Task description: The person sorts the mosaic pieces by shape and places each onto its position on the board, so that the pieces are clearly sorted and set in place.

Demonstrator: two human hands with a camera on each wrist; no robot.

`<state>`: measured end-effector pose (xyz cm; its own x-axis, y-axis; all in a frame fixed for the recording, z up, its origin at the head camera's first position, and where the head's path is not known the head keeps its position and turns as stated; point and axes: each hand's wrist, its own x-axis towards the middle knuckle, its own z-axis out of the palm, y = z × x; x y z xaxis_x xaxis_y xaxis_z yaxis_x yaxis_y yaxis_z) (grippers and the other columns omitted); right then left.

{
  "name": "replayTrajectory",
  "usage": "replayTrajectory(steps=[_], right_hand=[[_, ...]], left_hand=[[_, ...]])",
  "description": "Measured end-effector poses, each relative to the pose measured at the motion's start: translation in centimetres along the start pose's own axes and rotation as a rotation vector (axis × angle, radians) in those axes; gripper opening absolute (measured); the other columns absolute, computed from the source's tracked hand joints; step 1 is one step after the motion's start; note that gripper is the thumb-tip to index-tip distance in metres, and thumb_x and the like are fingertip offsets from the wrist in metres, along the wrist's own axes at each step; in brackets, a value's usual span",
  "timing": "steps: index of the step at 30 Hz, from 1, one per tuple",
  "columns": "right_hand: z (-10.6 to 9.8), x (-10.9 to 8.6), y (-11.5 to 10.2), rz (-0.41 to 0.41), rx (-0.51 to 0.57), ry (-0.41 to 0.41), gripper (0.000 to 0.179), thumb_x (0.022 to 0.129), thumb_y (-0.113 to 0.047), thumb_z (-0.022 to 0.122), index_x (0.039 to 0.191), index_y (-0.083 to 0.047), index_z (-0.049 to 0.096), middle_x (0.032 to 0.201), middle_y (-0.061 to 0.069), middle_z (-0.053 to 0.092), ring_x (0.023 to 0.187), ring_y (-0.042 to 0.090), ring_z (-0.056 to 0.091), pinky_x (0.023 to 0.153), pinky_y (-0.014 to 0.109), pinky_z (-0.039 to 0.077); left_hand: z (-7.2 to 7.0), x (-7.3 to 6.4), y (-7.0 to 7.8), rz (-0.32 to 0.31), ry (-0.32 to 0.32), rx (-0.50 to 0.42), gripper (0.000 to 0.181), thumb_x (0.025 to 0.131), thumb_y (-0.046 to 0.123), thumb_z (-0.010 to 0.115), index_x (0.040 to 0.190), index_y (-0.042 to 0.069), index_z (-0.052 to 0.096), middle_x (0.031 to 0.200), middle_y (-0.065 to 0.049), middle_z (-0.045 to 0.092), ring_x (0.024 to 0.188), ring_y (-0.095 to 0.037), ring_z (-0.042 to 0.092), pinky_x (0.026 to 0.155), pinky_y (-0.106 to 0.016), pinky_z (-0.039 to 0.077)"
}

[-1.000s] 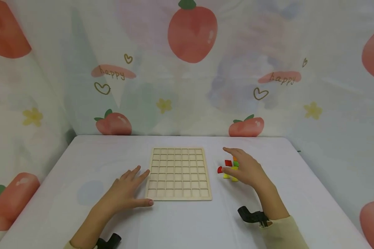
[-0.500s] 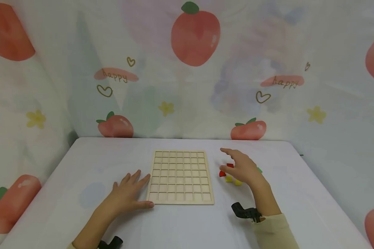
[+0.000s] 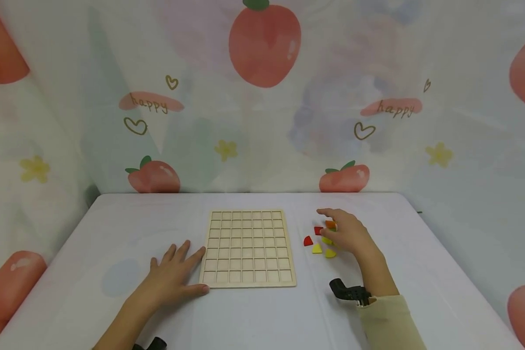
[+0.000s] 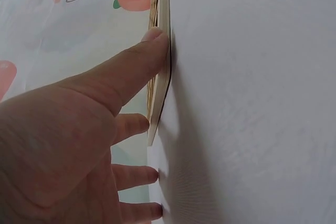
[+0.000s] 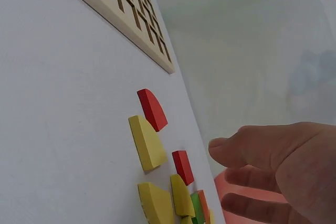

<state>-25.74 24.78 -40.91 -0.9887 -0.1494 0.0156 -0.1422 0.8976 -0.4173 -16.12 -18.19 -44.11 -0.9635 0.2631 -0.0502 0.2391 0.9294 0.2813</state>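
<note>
Right hand [image 3: 352, 236] nearer, thumb and fingers apart, empty. Flat red, yellow, green, orange blocks [image 3: 327, 241] lie beneath and leftward, between square wooden grid board [image 3: 247, 252] and white tabletop's [image 3: 262, 321] right edge. Spread left hand [image 3: 171, 276] touches board's left edge.

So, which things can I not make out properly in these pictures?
Green piece: head view, mostly hidden behind the right grip.
Yellow piece at the bottom: right wrist view, cut off by the lower edge.
Grid board: left wrist view, cells barely readable, seen nearly edge-on.
Left wrist's black device: head view, cut off by the bottom edge.
Exact number of pieces: right wrist view, they overlap.
</note>
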Motion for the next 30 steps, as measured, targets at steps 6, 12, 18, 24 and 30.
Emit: replayTrajectory(steps=[6,12,18,24,30], right_hand=[[0.5,0.4,-0.3,0.029,-0.015,-0.037,0.05,0.093,-0.022,0.067,0.142,-0.02,0.056,0.136,0.016,0.059,0.123,0.036,0.054,0.1,0.064,0.042],[0.9,0.4,-0.3,0.021,-0.04,-0.05,0.047,0.093,-0.021,0.067,0.139,-0.018,0.06,0.128,0.014,0.064,0.116,0.034,0.057,0.098,0.061,0.045],[1.1,0.4,-0.1,0.023,-0.04,-0.068,0.044,0.092,-0.02,0.068,0.136,-0.017,0.062,0.124,0.014,0.065,0.112,0.033,0.056,0.097,0.059,0.046],[1.4,0.3,-0.2,-0.009,-0.072,-0.062,0.041,0.091,-0.016,0.07,0.132,-0.012,0.066,0.124,0.015,0.066,0.114,0.035,0.057,0.1,0.059,0.046],[1.6,0.4,-0.4,-0.012,-0.111,-0.061,0.035,0.09,-0.015,0.07,0.124,-0.008,0.071,0.123,0.017,0.067,0.117,0.038,0.056,0.098,0.059,0.046]], left_hand=[[0.0,0.0,-0.1,-0.01,0.005,-0.007,0.094,0.076,0.072,0.069,0.152,0.023,0.043,0.159,-0.024,0.03,0.143,-0.058,0.023,0.095,-0.087,0.019],[0.1,0.1,-0.2,-0.005,0.016,-0.007,0.093,0.076,0.071,0.069,0.152,0.024,0.044,0.159,-0.025,0.03,0.143,-0.058,0.022,0.095,-0.087,0.018],[-0.1,0.1,-0.2,-0.011,0.01,-0.001,0.095,0.075,0.073,0.068,0.152,0.024,0.043,0.159,-0.025,0.029,0.142,-0.06,0.021,0.094,-0.088,0.017],[-0.2,0.0,-0.3,-0.024,-0.014,-0.015,0.094,0.074,0.073,0.069,0.152,0.027,0.044,0.159,-0.025,0.03,0.142,-0.06,0.021,0.094,-0.088,0.019],[-0.1,-0.1,-0.4,-0.022,-0.001,-0.016,0.089,0.074,0.072,0.07,0.149,0.03,0.048,0.157,-0.024,0.034,0.141,-0.06,0.025,0.093,-0.087,0.022]])
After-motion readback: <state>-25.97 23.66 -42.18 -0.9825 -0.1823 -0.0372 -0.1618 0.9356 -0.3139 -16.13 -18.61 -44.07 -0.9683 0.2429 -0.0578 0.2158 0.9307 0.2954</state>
